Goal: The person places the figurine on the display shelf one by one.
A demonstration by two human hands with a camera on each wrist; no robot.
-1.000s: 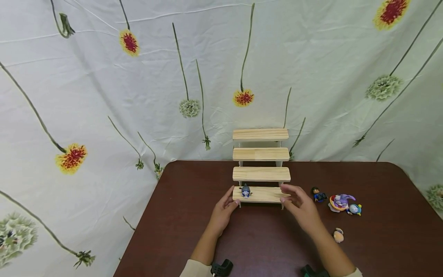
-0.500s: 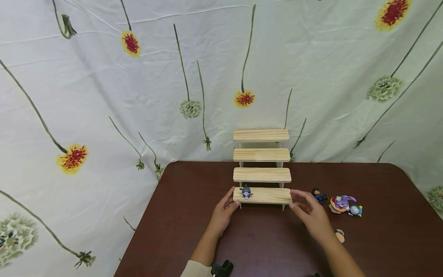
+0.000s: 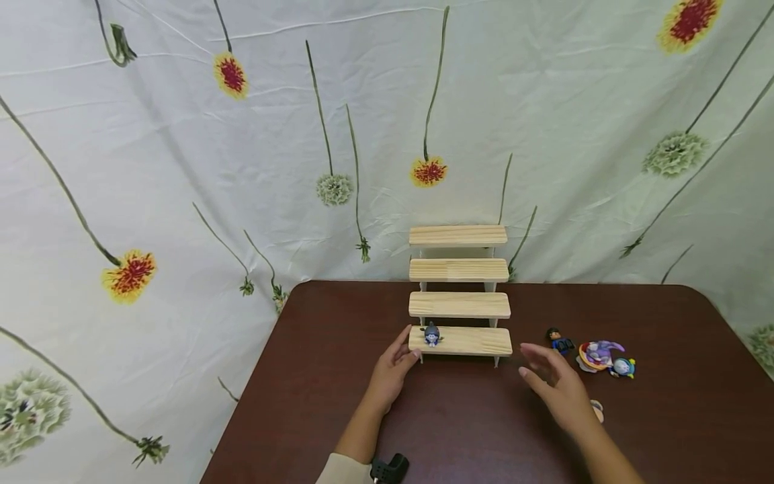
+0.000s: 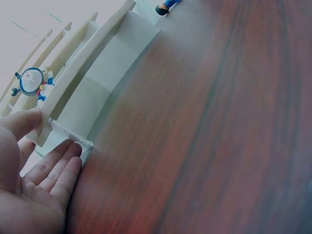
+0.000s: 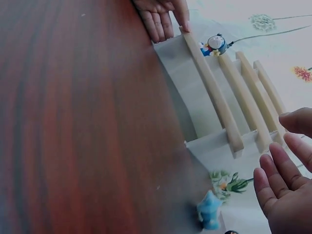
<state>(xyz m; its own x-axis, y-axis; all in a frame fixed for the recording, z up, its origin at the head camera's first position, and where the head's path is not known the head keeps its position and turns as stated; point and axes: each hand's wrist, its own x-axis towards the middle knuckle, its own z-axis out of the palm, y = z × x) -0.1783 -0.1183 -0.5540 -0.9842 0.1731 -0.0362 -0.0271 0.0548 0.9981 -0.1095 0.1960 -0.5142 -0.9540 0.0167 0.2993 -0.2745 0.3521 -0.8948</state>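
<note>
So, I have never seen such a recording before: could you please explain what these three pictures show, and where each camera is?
A person works with two bare hands; there is no machine. One camera sits on the head and looks down at a brown table. The other two sit on the wrists, so each shows its own hand from close by. On the table stands a small wooden step shelf with a tiny figure on its lowest step. More small toys lie to its right. The left hand touches the shelf's left end. The right hand hovers open, holding nothing.
</note>
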